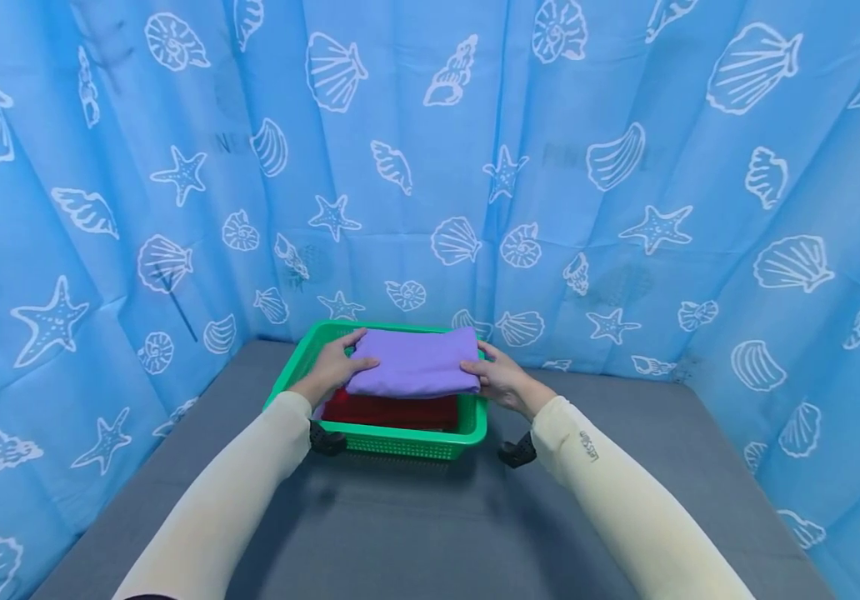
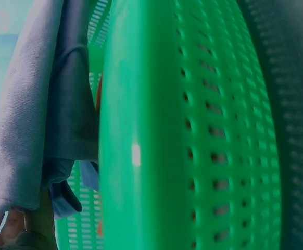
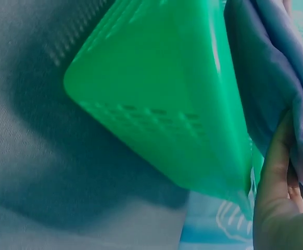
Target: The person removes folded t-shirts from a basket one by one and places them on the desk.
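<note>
A folded purple cloth [image 1: 417, 363] is held by both hands over the green plastic basket [image 1: 400, 442]. At its left edge my left hand [image 1: 334, 365] grips it, thumb on top and fingers beneath. My right hand [image 1: 503, 377] pinches the right edge the same way. Below the cloth, dark red folded fabric [image 1: 392, 412] lies inside the basket. In the left wrist view the folded layers of the purple cloth [image 2: 24, 114] show beside the basket rim [image 2: 136, 125]. The right wrist view shows fingers [image 3: 276, 161] holding the bunched cloth edge [image 3: 292, 104].
The basket stands on a grey covered table [image 1: 430, 525], near its back edge. A blue curtain [image 1: 415, 200] printed with white shells and starfish hangs behind and on both sides. Black wrist devices [image 1: 517, 451] hang below the pale sleeves [image 1: 625, 492].
</note>
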The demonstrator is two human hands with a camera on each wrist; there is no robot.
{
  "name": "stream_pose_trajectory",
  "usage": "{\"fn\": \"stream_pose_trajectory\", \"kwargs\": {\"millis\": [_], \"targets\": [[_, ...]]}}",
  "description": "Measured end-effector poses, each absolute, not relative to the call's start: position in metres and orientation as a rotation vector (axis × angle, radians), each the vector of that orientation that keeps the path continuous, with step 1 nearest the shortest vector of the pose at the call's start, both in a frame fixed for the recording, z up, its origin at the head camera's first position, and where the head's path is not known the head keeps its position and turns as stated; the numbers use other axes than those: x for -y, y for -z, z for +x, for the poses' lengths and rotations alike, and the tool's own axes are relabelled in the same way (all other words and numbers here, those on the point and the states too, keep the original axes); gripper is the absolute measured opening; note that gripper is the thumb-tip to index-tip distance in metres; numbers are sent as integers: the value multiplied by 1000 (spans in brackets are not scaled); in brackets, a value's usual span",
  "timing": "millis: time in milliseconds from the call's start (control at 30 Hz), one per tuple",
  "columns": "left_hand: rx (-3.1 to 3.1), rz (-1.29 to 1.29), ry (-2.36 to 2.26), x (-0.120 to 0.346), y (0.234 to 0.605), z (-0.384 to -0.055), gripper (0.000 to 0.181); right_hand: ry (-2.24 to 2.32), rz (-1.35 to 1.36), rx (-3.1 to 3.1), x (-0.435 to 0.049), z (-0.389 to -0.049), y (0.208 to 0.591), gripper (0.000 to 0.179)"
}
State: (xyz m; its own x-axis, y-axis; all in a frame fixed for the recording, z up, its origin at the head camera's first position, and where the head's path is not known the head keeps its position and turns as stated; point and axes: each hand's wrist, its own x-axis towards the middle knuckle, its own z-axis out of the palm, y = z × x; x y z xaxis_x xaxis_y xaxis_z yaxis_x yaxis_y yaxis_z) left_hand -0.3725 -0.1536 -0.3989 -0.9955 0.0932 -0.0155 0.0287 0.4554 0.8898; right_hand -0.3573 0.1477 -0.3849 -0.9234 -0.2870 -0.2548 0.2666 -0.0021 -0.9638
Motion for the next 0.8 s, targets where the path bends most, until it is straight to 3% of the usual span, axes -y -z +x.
{"fn": "stream_pose_trajectory", "kwargs": {"millis": [800], "targets": [[-2622, 207, -1657, 87, 391, -381, 73, 2033, -36, -1867, -218, -344, 373, 77]]}}
